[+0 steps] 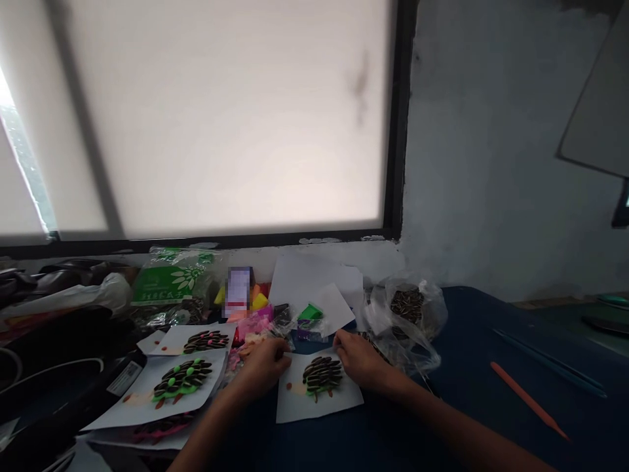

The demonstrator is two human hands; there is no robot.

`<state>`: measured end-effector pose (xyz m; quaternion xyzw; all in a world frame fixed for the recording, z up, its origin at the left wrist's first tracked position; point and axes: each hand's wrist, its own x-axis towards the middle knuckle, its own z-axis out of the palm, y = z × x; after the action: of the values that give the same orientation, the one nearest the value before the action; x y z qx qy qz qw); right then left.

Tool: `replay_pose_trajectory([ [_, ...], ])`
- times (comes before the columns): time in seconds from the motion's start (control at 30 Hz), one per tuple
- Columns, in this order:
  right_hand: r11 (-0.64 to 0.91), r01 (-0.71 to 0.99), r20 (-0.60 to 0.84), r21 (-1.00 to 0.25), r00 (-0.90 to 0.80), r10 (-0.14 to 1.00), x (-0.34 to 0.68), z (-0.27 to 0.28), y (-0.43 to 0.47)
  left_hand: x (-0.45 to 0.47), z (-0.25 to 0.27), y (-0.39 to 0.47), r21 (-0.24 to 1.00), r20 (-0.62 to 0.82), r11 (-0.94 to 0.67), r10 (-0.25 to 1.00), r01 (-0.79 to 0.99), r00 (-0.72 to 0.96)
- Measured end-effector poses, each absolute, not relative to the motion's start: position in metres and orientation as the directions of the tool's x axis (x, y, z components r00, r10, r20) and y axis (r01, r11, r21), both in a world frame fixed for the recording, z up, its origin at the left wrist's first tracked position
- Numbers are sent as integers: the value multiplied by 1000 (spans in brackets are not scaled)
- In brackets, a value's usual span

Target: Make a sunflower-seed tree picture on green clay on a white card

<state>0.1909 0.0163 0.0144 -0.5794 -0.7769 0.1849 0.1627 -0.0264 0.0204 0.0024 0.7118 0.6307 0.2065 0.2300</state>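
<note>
A white sheet of paper lies on the dark blue table, bearing a hedgehog figure of striped sunflower seeds over green clay, with a pale snout and small brown feet. My left hand is closed at the sheet's upper left corner, fingers curled. At the upper right corner my right hand pinches the edge. Left of my left hand rest more sheets with similar figures: one with green dots, one with pink dots. The lower part of a pink one is covered by the sheet above it.
A clear plastic bag of sunflower seeds stands behind my right hand. Coloured clay packets, a phone and a green bag line the back. An orange clay tool and blue tweezers lie at right. Black bags crowd the left.
</note>
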Motion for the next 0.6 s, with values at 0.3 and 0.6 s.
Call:
replay_pose_trajectory([
  [0.3, 177, 733, 13, -657, -223, 975, 193, 17, 20, -26, 3, 21, 712, -37, -11, 998, 702, 53],
  [0.6, 0, 520, -128, -854, -209, 969, 198, 10, 34, -28, -6, 32, 880, -62, 63, 998, 470, -17],
])
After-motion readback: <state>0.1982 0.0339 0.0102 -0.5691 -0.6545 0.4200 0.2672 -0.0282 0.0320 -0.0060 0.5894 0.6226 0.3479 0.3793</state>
